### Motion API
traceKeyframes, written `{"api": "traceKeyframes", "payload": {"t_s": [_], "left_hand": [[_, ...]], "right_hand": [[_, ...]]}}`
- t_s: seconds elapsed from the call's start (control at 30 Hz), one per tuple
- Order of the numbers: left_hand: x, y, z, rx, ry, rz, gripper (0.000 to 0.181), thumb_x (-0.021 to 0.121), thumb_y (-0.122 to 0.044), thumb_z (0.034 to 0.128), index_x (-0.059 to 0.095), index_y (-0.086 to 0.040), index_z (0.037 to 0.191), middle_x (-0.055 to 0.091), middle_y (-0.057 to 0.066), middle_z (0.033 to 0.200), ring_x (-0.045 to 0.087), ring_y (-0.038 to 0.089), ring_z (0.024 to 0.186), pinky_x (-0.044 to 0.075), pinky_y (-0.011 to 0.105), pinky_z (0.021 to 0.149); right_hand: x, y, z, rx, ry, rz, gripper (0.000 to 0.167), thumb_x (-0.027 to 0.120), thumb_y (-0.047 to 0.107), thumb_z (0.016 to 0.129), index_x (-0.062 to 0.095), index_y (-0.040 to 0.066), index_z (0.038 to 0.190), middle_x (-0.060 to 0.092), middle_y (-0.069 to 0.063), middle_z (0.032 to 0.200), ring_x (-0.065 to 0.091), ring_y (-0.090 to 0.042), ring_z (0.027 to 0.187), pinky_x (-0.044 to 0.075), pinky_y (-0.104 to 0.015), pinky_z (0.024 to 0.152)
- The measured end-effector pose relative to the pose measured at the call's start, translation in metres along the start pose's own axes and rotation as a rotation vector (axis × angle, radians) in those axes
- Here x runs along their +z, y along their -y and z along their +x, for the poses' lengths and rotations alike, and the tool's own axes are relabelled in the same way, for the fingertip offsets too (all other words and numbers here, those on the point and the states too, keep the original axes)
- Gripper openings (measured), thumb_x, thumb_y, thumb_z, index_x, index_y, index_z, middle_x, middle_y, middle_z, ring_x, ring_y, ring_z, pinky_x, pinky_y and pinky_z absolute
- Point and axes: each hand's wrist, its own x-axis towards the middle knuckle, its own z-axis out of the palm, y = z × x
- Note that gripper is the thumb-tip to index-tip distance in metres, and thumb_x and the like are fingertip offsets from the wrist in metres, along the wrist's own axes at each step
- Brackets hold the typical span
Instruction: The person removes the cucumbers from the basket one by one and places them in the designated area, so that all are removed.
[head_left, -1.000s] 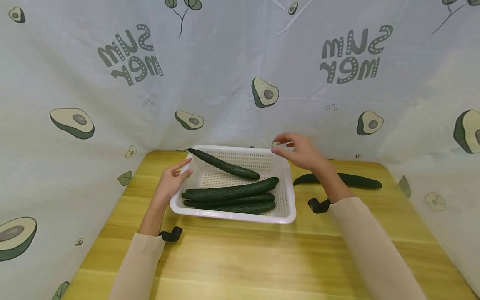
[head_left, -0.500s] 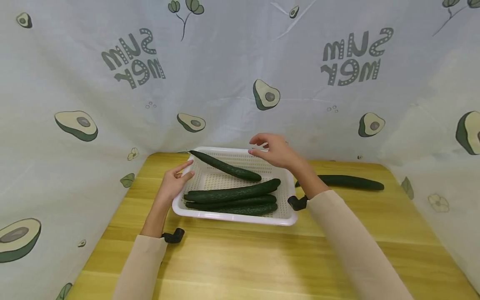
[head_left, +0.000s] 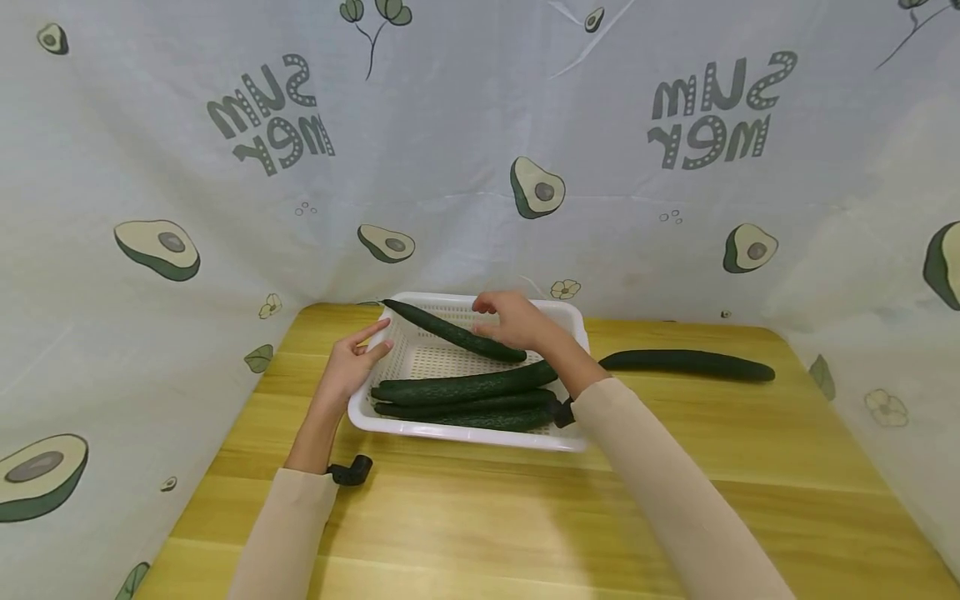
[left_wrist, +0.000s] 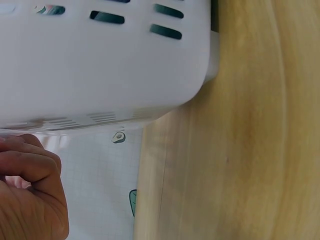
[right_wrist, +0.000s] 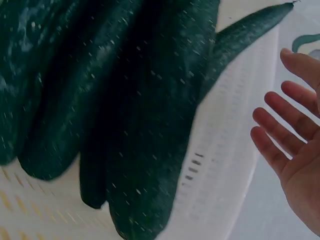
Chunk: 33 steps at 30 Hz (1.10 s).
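Long dark-green cucumbers (head_left: 690,364): I count six
White slotted plastic basket (head_left: 468,435): one
Bare hands (head_left: 347,369): I see two
Beige fabric sleeves (head_left: 285,533): two
Small black wrist-worn devices (head_left: 352,471): two
Yellowish wood-grain tabletop (head_left: 480,525): one

In the basket (head_left: 465,435), one cucumber (head_left: 450,332) lies behind a front group of cucumbers (head_left: 465,387). Another cucumber (head_left: 690,363) lies on the table (head_left: 480,525), right of the basket.

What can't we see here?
Head: right tips of the near cucumbers, behind the right forearm and black wrist device.
Left wrist: what lies in the basket, mostly behind its wall; rest of the left hand, past the left edge.
Right wrist: part of the far cucumber, behind the near ones; rest of the right hand, past the right edge.
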Motion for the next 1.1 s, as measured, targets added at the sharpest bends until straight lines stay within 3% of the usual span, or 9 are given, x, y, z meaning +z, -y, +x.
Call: {"api": "traceKeyframes", "payload": {"t_s": [0.33, 0.47, 0.7, 0.77, 0.93, 1.1], "left_hand": [[0.003, 0.001, -0.002, -0.018, 0.018, -0.015, 0.050, 0.070, -0.034, 0.1000, 0.058, -0.029, 0.148, 0.034, -0.013, 0.050, 0.035, 0.005, 0.045, 0.043, 0.021, 0.054], [0.004, 0.001, -0.002, -0.004, 0.013, 0.001, 0.051, 0.069, -0.033, 0.1003, 0.057, -0.027, 0.149, 0.032, -0.013, 0.050, 0.029, 0.006, 0.045, 0.039, 0.022, 0.052], [0.002, -0.005, -0.003, 0.001, 0.021, -0.008, 0.050, 0.068, -0.030, 0.1010, 0.057, -0.025, 0.149, 0.038, -0.011, 0.051, 0.042, 0.006, 0.047, 0.047, 0.022, 0.057], [0.002, -0.005, -0.003, 0.001, 0.020, -0.011, 0.050, 0.069, -0.029, 0.1008, 0.058, -0.024, 0.149, 0.038, -0.011, 0.051, 0.041, 0.005, 0.046, 0.045, 0.021, 0.055], [0.003, -0.002, 0.000, 0.018, 0.000, -0.005, 0.049, 0.069, -0.031, 0.1003, 0.058, -0.025, 0.148, 0.034, -0.013, 0.048, 0.029, 0.003, 0.041, 0.034, 0.021, 0.048], [0.001, 0.000, -0.001, 0.019, -0.005, 0.000, 0.050, 0.069, -0.031, 0.1007, 0.058, -0.024, 0.149, 0.034, -0.013, 0.049, 0.031, 0.004, 0.043, 0.037, 0.021, 0.050]], "right_hand": [[0.026, -0.009, 0.006, 0.078, 0.186, -0.076, 0.057, 0.068, 0.033, 0.101, 0.053, 0.003, 0.147, 0.058, -0.015, 0.146, 0.057, -0.032, 0.132, 0.047, -0.048, 0.110], [0.030, -0.008, 0.007, 0.084, 0.233, -0.103, 0.059, 0.069, 0.034, 0.100, 0.052, 0.003, 0.148, 0.058, -0.016, 0.147, 0.055, -0.033, 0.135, 0.046, -0.048, 0.112], [0.035, -0.010, 0.011, 0.049, 0.299, -0.168, 0.064, 0.067, 0.038, 0.101, 0.049, 0.002, 0.151, 0.057, -0.018, 0.147, 0.054, -0.034, 0.136, 0.044, -0.048, 0.113], [0.037, -0.011, 0.011, 0.047, 0.322, -0.174, 0.066, 0.065, 0.039, 0.102, 0.046, 0.001, 0.152, 0.055, -0.018, 0.150, 0.051, -0.034, 0.139, 0.042, -0.049, 0.115], [0.040, -0.011, 0.011, 0.059, 0.349, -0.122, 0.060, 0.062, 0.033, 0.104, 0.045, 0.002, 0.152, 0.053, -0.018, 0.150, 0.050, -0.035, 0.140, 0.041, -0.049, 0.115], [0.041, -0.008, 0.012, 0.066, 0.322, -0.089, 0.050, 0.056, 0.024, 0.107, 0.046, 0.003, 0.151, 0.054, -0.019, 0.149, 0.052, -0.035, 0.138, 0.043, -0.049, 0.113]]}}
